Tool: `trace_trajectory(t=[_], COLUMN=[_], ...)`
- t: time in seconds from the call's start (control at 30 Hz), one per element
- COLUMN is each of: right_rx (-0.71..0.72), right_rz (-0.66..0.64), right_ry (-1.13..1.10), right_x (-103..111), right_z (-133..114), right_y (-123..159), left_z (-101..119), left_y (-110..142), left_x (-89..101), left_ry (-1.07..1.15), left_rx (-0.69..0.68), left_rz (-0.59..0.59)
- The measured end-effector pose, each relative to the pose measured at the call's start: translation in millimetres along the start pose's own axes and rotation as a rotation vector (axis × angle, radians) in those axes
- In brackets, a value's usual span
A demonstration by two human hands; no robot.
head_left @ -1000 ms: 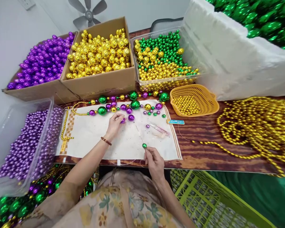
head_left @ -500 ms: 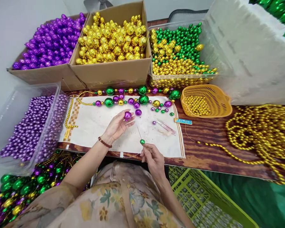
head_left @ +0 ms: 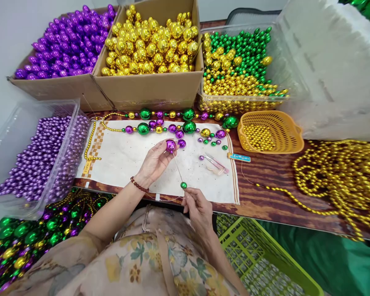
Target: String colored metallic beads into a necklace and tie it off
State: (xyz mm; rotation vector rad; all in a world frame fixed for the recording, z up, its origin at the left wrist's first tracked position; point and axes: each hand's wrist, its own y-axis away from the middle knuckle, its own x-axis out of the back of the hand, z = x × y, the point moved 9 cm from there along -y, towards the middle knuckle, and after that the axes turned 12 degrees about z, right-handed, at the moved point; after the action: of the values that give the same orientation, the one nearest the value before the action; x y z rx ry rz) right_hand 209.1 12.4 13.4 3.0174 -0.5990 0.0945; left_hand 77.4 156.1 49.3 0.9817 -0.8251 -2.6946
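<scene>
A shiny purple round bead (head_left: pixel 170 146) is pinched between the fingertips of the left hand (head_left: pixel 154 163), above a white cloth towel with brown checks and stripes (head_left: pixel 120 158). The right hand (head_left: pixel 199 209), its thumb and fingers pressed together, pinches the lower end of a thin straight needle (head_left: pixel 177 167). A glossy green oval bead (head_left: pixel 183 185) sits around the needle, just above the right fingertips. The needle slants up to the purple bead; whether its tip is inside the hole is too small to tell.

Another shiny purple bead (head_left: pixel 181 143) lies on the towel, just beside the left fingertips. Behind it, a strand of green, purple and gold beads (head_left: pixel 143 128) stretches across the towel. A slim pink-and-metal tool (head_left: pixel 215 164) rests nearer the towel's right edge. On the dark wood-grained tabletop (head_left: pixel 274 168) to the right stand an orange plastic mesh basket (head_left: pixel 285 133) holding small gold beads (head_left: pixel 260 137) and, beyond it, a heap of gold bead strings (head_left: pixel 339 185).
</scene>
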Motion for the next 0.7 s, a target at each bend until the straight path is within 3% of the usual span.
trace_trajectory(t=[0.2, 0.43, 0.7], right_rx=[0.015, -0.004, 0.068], right_rz=[-0.013, 0.004, 0.034], right_ry=[0.004, -0.035, -0.073], right_x=[-1, -4, -11], right_z=[1, 5, -2], right_y=[1, 0, -4], left_z=[2, 4, 8], left_y=[0, 11, 37], left_x=[0.2, -12.2, -20.7], left_ry=[0.057, -0.018, -0.182], left_rx=[-0.025, -0.073, -0.339], left_rz=[-0.006, -0.117, -0.227])
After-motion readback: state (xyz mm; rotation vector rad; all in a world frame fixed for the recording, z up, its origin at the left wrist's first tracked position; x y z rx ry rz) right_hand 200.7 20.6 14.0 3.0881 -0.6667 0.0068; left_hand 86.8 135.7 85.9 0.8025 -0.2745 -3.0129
